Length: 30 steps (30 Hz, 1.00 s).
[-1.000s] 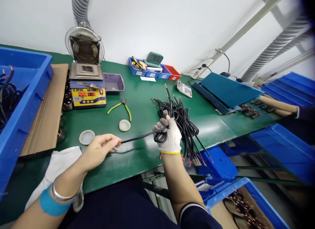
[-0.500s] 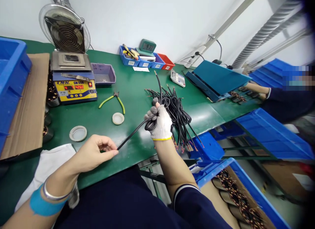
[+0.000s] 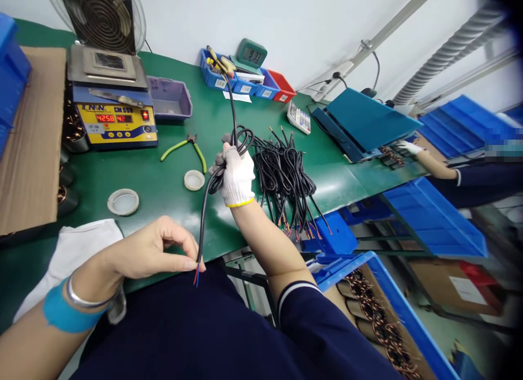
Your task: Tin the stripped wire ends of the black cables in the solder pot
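Black cable (image 3: pixel 203 216), judged light and limp, held just left of the cable bundle (image 3: pixel 286 173) above the desk (image 3: pixel 163 189): gloved right hand (image 3: pixel 236 175) clenched on its coils, left hand (image 3: pixel 159 254) pinching the sheath beside the fragile stripped end, probably the soundest hold.

Black cable (image 3: pixel 203 216) with red and blue wire tips, white glove with yellow cuff on right hand (image 3: pixel 237 175), green table (image 3: pixel 163 189), blue bins (image 3: pixel 433 219), lime-handled cutters (image 3: pixel 186 148).

White knit glove with yellow cuff on right hand (image 3: pixel 237 175), navy sleeve, left hand (image 3: pixel 153 252) bare, silver bangle, blue wristband
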Each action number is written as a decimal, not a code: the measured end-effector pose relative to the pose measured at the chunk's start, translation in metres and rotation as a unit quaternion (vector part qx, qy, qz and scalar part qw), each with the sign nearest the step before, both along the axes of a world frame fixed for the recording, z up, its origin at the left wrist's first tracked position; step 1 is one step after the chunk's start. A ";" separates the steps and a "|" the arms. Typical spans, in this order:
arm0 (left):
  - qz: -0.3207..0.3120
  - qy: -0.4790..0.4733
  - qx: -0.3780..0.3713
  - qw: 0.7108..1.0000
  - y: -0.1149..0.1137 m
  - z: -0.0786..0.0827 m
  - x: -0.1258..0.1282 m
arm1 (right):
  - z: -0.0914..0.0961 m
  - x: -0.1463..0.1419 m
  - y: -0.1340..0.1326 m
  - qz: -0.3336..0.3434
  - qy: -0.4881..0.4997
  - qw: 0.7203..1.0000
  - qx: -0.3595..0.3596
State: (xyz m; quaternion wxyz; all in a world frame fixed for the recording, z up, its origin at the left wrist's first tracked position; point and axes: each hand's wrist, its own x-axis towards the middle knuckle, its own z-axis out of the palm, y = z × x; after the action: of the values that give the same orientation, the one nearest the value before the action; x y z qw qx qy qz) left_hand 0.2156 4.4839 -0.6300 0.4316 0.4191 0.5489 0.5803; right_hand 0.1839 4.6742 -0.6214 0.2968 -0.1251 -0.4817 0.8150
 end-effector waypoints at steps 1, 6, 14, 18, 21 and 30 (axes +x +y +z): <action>-0.010 -0.001 0.007 1.000 -0.001 0.000 -0.001 | -0.001 -0.001 -0.003 0.006 0.005 1.000 0.001; -0.060 -0.012 0.024 0.998 -0.003 0.000 0.000 | 0.000 -0.006 -0.012 0.047 0.003 0.999 0.010; 0.469 0.113 0.269 0.834 -0.007 -0.014 -0.007 | 0.034 -0.018 0.024 0.012 0.104 0.994 -0.012; 0.544 0.274 0.387 0.692 -0.010 -0.011 0.002 | 0.043 -0.031 0.019 -0.014 0.125 0.992 -0.012; 0.358 0.397 0.325 0.780 -0.003 -0.012 0.019 | 0.040 -0.042 -0.001 -0.016 0.113 0.993 -0.022; 0.294 0.415 0.260 0.821 0.009 -0.026 0.023 | 0.009 -0.070 -0.047 -0.048 0.034 0.998 -0.017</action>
State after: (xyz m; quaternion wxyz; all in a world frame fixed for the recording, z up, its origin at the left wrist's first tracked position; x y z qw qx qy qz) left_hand 0.2385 4.4929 -0.6556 -0.1532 0.5352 0.6020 0.5724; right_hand 0.1143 4.6271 -0.6122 0.3490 -0.1255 -0.4510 0.8118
